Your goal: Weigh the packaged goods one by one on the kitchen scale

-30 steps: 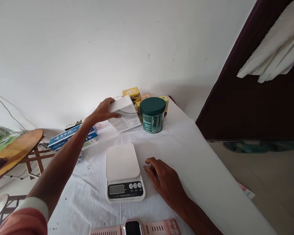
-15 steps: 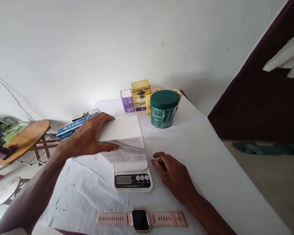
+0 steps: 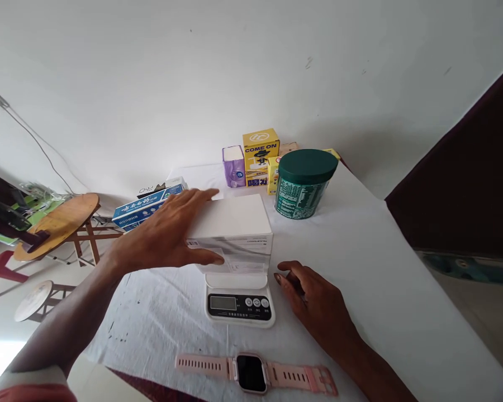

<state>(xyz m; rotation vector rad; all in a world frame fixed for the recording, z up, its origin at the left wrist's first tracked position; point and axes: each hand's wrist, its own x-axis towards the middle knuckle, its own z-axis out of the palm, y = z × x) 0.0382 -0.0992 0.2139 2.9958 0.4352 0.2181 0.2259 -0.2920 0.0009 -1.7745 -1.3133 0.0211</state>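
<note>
A white box (image 3: pixel 230 218) sits over the plate of a white kitchen scale (image 3: pixel 240 312), covering most of it. At its left end is my left hand (image 3: pixel 167 234), thumb along the front face and fingers stretched along the back edge, spanning the box. The scale's display looks blank. My right hand (image 3: pixel 318 298) rests on the white cloth to the right of the scale, fingers loosely curled, thumb and forefinger slightly apart, holding nothing. In front of the scale lies a pink-strapped smartwatch (image 3: pixel 251 373), its screen dark.
Behind stand a green lidded tub (image 3: pixel 304 187), a yellow box (image 3: pixel 261 159) and a purple tissue pack (image 3: pixel 233 167). A blue box (image 3: pixel 140 209) lies beyond my left wrist. The wall borders the table's back; a round wooden table (image 3: pixel 62 223) and stools stand left.
The view has shifted, moving the scene rightward. Relative to the scale, the white box has moved slightly right, and my left fingers are straighter. My right hand stays beside the scale.
</note>
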